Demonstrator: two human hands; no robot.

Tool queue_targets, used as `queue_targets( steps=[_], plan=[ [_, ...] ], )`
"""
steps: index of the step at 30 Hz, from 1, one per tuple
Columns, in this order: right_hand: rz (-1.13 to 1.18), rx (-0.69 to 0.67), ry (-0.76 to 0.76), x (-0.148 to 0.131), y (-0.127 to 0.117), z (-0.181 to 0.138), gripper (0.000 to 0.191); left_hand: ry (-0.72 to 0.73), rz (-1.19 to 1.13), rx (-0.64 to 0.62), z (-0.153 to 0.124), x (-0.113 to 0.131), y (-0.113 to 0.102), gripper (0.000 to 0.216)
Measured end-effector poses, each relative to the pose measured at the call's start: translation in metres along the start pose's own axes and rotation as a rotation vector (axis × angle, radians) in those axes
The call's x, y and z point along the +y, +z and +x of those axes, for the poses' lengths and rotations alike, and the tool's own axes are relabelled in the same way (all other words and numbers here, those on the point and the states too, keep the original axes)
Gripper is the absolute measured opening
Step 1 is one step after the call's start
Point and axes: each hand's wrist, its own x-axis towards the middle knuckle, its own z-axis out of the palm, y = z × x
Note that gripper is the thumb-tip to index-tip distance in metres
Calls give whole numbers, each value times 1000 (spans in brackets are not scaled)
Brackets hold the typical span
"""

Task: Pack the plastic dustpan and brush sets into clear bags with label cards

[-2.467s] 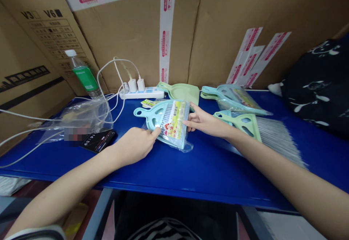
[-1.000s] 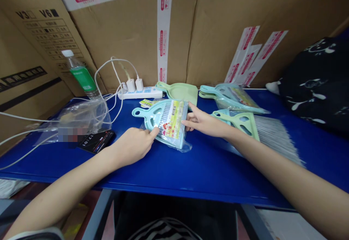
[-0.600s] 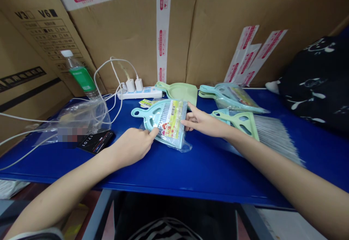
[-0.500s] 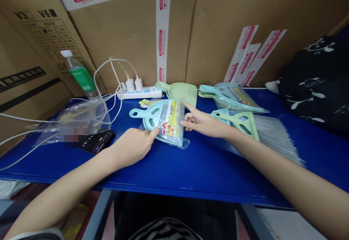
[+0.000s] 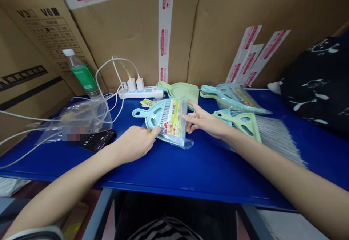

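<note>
A light blue dustpan-and-brush set [image 5: 163,120] in a clear bag with a yellow label lies on the blue table [image 5: 191,167]. My left hand [image 5: 135,143] is closed, its thumb and fingers pinching the set's near left edge. My right hand [image 5: 203,120] rests at the set's right edge, fingertips pressing the bag, index finger stretched out.
A green dustpan [image 5: 181,92], another bagged blue set [image 5: 234,98] and a green brush [image 5: 259,131] lie to the right. A power strip [image 5: 140,93], a bottle [image 5: 81,74], a plastic bag [image 5: 79,118] and a phone [image 5: 98,140] are at the left. Cardboard boxes [image 5: 218,33] stand behind, black fabric [image 5: 319,80] at the right.
The bagged set has shifted slightly under both hands, first a little left, then back right. Both hands stay on its edges.
</note>
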Motion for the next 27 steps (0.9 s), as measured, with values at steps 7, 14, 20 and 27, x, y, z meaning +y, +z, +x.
queue_targets(
  steps=[7, 14, 20, 27],
  plan=[
    [63, 62, -50, 4, -7, 5, 47, 39, -9, 23, 0, -7, 1, 21],
    [-113, 136, -87, 3, -17, 6, 27, 35, -24, 20, -3, -9, -1, 26],
    [-482, 70, -30, -13, -26, -2, 39, -69, 34, 0, -1, -7, -3, 27],
    [-743, -171, 63, -27, -26, -16, 49, -170, 57, 63, 0, -7, -5, 27]
  ],
)
